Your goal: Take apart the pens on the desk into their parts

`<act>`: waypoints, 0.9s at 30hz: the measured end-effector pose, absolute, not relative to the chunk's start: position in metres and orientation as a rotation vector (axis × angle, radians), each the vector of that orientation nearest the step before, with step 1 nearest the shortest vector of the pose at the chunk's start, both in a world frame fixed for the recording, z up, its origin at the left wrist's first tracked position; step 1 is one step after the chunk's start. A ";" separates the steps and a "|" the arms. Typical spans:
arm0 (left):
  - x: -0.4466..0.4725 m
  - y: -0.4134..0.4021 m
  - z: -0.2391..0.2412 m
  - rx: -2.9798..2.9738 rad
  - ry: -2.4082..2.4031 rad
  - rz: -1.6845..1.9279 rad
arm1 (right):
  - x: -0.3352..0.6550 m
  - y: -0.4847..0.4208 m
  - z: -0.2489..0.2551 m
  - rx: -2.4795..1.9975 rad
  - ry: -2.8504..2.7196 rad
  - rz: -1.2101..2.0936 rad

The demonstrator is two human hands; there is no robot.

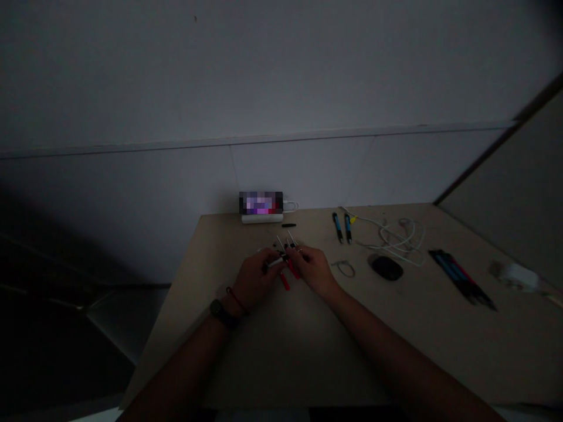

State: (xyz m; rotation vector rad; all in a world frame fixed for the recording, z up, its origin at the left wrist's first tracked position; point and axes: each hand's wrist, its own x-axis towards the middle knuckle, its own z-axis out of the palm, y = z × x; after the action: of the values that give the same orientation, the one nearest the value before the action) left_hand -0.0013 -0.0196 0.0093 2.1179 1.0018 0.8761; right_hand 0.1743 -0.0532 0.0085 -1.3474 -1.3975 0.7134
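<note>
Both hands meet over the middle of the table [285,351] in dim light. My left hand [257,274] is closed, pinching a slim pale-and-dark pen part [276,261] between thumb and fingers. My right hand [315,271] is closed too, its fingertips against the same small cluster; what they grip is mostly hidden. Red pen barrels [285,282] lie under and between the hands. Thin pale rods [292,237], like pen refills, lie just beyond the fingertips. A short black piece [289,225] rests farther back.
A phone [261,203] with a lit screen leans on a white stand [263,218] by the wall. Rightward lie two blue-black pens [337,227], a white cable [402,234], a thin grey loop [346,269], a black mouse [387,268], several pens [461,278] and a white adapter [519,276].
</note>
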 end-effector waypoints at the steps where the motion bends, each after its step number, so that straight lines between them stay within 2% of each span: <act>1: -0.001 -0.020 0.010 2.116 1.009 0.880 | 0.175 -0.053 0.008 -1.345 -1.389 0.719; 27: 0.000 -0.023 0.013 2.169 0.865 0.771 | 0.171 -0.053 0.013 -1.285 -1.297 1.039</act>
State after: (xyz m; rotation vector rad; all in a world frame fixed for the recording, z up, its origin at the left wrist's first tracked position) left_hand -0.0003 -0.0234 0.0127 2.1688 0.8653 0.7710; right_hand 0.1708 -0.0534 0.0134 -1.2851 -1.2966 1.0388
